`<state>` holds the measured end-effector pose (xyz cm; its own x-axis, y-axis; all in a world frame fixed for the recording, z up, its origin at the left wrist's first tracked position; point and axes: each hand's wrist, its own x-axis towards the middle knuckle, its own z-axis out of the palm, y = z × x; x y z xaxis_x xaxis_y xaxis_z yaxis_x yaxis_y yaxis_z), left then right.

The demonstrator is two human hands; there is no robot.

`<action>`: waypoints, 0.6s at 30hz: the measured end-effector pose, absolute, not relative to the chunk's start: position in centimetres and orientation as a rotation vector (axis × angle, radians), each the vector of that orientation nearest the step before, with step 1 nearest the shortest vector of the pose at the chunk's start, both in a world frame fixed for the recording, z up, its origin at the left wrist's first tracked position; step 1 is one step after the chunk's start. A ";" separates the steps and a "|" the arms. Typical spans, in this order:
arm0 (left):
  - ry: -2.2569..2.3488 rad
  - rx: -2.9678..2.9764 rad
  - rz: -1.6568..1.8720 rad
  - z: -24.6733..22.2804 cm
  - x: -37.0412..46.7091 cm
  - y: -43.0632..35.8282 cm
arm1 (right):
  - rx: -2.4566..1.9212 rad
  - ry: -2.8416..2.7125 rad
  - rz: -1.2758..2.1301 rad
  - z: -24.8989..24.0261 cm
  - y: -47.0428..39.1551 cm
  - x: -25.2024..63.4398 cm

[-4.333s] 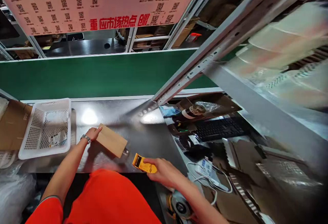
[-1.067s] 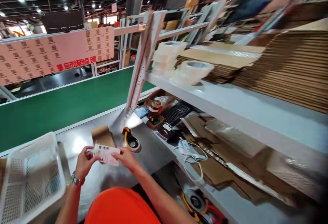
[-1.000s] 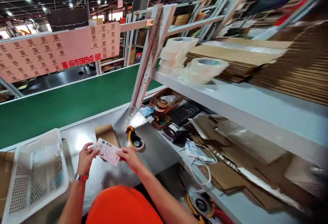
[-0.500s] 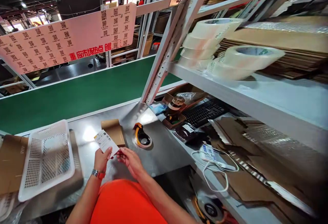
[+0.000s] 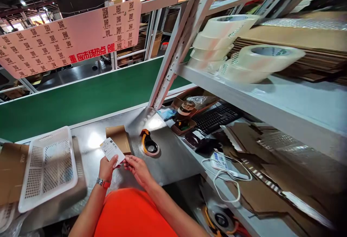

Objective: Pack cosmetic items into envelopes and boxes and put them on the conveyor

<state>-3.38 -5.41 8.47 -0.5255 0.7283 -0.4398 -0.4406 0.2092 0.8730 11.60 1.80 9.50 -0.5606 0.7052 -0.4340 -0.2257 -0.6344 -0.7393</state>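
Note:
A white printed shipping label (image 5: 112, 149) is pinched in my left hand (image 5: 107, 167), thumb on top, held above the metal table. My right hand (image 5: 137, 169) grips the label's lower right corner between thumb and fingertips. Just beyond the label lies a small brown cardboard box (image 5: 119, 138), partly covered by it from this angle. To the right of the box, an orange and black tape dispenser (image 5: 149, 144) rests on the table.
At the left stands a white perforated plastic basket (image 5: 73, 157) beside a brown carton (image 5: 12, 172). A green conveyor belt (image 5: 81, 98) runs behind the metal table (image 5: 173, 161). On the right, a shelf (image 5: 292, 96) carries tape rolls (image 5: 244, 61); a keyboard (image 5: 217, 117) and flattened cardboard (image 5: 260, 190) lie below it.
The view has shifted very slightly. Both hands keep hold of the label in nearly the same place; the box and the tape dispenser have not moved on the table.

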 end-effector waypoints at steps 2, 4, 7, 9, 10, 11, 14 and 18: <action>1.539 0.310 1.467 8.3 -3.4 -5.4 | -1.004 -0.891 2.189 9.4 1.8 11.6; 1.656 0.346 1.422 8.2 -3.3 -5.4 | -1.007 -0.928 2.170 9.3 1.8 11.6; 1.924 0.508 1.428 8.6 -3.0 -5.7 | -1.016 -0.930 2.146 9.0 1.7 11.5; 1.931 0.743 1.419 9.1 -2.7 -5.9 | -1.014 -0.920 2.143 8.8 1.7 11.4; 1.868 0.867 1.390 9.4 -2.6 -6.0 | -1.007 -0.928 2.143 8.6 1.7 11.3; 1.792 0.967 1.351 9.6 -2.5 -6.1 | -0.996 -0.946 2.145 8.5 1.8 11.3; 1.704 1.074 1.258 9.9 -2.1 -6.2 | -0.983 -1.014 2.156 8.0 1.9 11.4; 1.724 0.874 1.317 8.7 -1.9 -5.6 | -0.991 -1.010 2.176 7.4 1.8 11.6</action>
